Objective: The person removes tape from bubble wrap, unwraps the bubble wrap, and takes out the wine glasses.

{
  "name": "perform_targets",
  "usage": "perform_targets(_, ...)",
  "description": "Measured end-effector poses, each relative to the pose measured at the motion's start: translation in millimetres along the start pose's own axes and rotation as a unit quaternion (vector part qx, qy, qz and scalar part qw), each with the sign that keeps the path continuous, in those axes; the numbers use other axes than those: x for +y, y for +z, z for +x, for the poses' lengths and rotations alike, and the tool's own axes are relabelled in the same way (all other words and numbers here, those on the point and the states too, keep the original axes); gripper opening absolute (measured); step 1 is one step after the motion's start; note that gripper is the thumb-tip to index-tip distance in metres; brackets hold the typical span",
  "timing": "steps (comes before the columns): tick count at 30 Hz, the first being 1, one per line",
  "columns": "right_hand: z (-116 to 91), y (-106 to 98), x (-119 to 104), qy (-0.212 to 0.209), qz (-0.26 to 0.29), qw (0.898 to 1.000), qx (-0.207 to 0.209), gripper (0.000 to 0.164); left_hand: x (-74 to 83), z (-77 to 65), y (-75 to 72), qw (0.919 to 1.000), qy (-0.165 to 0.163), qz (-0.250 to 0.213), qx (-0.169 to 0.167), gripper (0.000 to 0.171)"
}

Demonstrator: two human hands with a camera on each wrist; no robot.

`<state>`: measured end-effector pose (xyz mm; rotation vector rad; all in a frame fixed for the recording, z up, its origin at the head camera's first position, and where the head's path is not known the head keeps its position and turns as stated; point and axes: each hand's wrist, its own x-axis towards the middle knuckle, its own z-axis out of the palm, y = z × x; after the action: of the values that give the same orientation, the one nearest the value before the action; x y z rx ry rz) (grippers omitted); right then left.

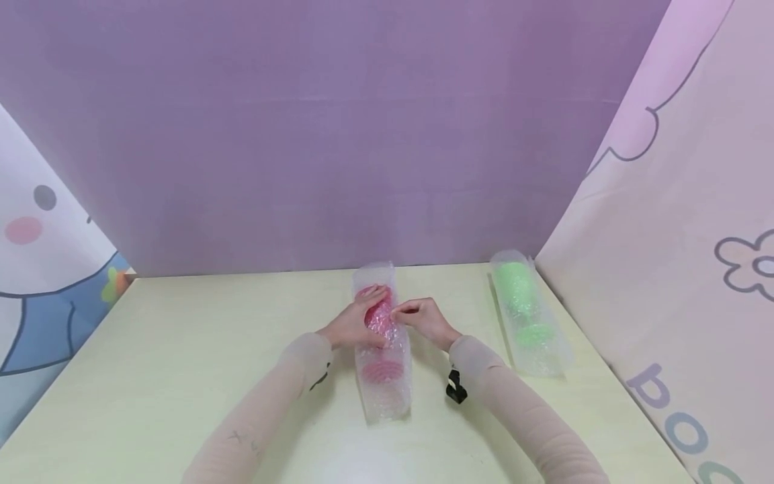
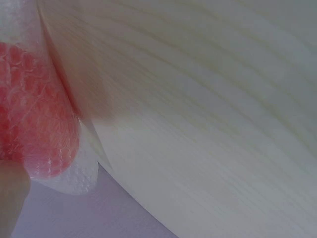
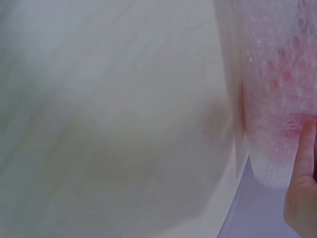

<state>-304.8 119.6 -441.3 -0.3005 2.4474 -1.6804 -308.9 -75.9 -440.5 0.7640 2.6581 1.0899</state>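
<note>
A pink goblet-shaped thing [image 1: 383, 371] lies lengthwise on the table, rolled in clear bubble wrap [image 1: 387, 402]. My left hand [image 1: 355, 324] holds the roll from its left side, fingers over the upper part and thumb lower down, near the narrow middle. From the right, my right hand [image 1: 426, 319] pinches at the wrap about halfway up, its fingers curled. In the right wrist view a finger [image 3: 304, 153] meets the pink-tinted wrap. The left wrist view shows the wrapped pink end [image 2: 39, 114] with a fingertip [image 2: 11, 191] beside it.
A similar green thing [image 1: 521, 296] in bubble wrap lies on the right of the pale table [image 1: 199, 363], near its right edge. A purple panel [image 1: 338, 134] stands behind the table, with printed panels on the left and right [image 1: 677, 222].
</note>
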Motion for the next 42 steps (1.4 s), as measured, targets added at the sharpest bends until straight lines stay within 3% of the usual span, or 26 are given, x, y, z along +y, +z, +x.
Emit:
perform_targets(19,0.8,0.1,4.7,0.003,0.051,0.999,0.0,0.025,-3.3,0.1,-1.5,0.9999,0.0,-0.004,0.01,0.106)
perform_targets(29,0.6,0.5,6.0,0.016,0.064,0.998,0.002,0.023,-1.2,-0.6,-1.8,0.9998,-0.016,0.008,0.007,0.105)
perform_targets(42,-1.8,-1.9,3.2,0.004,0.064,0.998,0.006,0.024,2.2,0.4,-5.7,0.9999,0.007,0.013,0.0,0.103)
